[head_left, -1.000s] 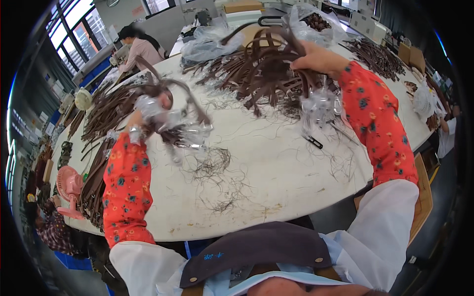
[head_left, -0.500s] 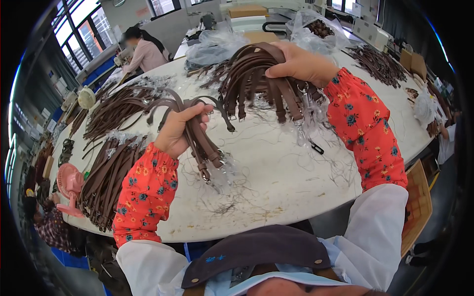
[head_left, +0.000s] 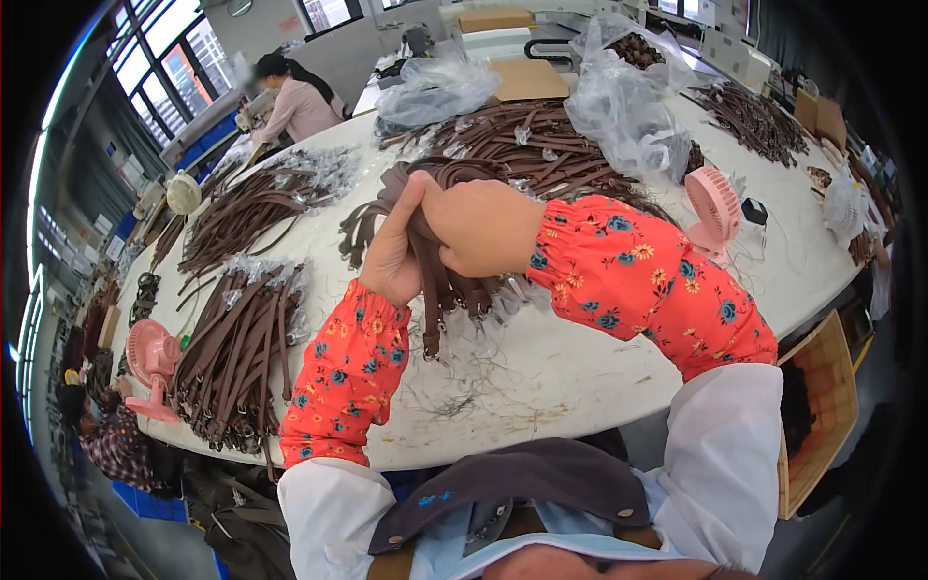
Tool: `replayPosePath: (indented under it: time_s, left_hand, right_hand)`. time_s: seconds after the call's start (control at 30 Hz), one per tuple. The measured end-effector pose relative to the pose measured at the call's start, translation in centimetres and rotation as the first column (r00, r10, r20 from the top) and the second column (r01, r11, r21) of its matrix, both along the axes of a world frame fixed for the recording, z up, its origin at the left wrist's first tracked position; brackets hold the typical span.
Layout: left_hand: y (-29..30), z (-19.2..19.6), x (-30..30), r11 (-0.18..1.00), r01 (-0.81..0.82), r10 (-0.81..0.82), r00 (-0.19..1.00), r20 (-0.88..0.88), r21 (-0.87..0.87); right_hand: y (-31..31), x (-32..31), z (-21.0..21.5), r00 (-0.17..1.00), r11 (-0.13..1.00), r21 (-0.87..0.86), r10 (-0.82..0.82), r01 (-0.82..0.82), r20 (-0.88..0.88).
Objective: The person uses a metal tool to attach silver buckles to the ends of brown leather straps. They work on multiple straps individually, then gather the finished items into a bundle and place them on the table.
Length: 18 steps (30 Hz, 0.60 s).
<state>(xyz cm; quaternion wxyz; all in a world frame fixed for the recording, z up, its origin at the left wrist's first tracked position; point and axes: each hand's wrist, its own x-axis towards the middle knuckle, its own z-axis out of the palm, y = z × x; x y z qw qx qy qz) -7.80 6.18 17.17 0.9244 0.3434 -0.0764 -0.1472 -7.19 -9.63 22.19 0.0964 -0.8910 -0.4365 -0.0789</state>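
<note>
In front of me, a bundle of brown leather straps [head_left: 468, 292] hangs above the white table. My left hand [head_left: 396, 259] is closed around the bundle's left side, its thumb pointing up. Pressed against it from the right, my right hand [head_left: 488, 229] is also closed on the straps, with its back toward me. Small metal buckles and bits of clear plastic film dangle at the straps' lower ends. My palms hide the middle of the bundle.
More strap piles lie on the white table [head_left: 580, 387]: one at left front [head_left: 237, 353], one at far left [head_left: 251, 208], a large one behind [head_left: 522, 140]. Pink fans stand left [head_left: 153, 362] and right [head_left: 712, 208]. Clear plastic bags [head_left: 628, 111] lie behind. A person [head_left: 295, 108] sits far left.
My right hand has swung left and down with its straps to meet my left hand. The two separate bunches are now together. The back pile and right fan have come into view.
</note>
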Motion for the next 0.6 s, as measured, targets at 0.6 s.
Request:
replayPosePath:
  time_s: [0.6]
  left_hand:
    - [10.8,2.7,1.1,0.713,-0.454,0.415,0.887,0.2,0.535]
  right_hand:
    - [-14.7,-1.9,-8.4,0.843,0.871,0.401,-0.029,0.285,-0.536]
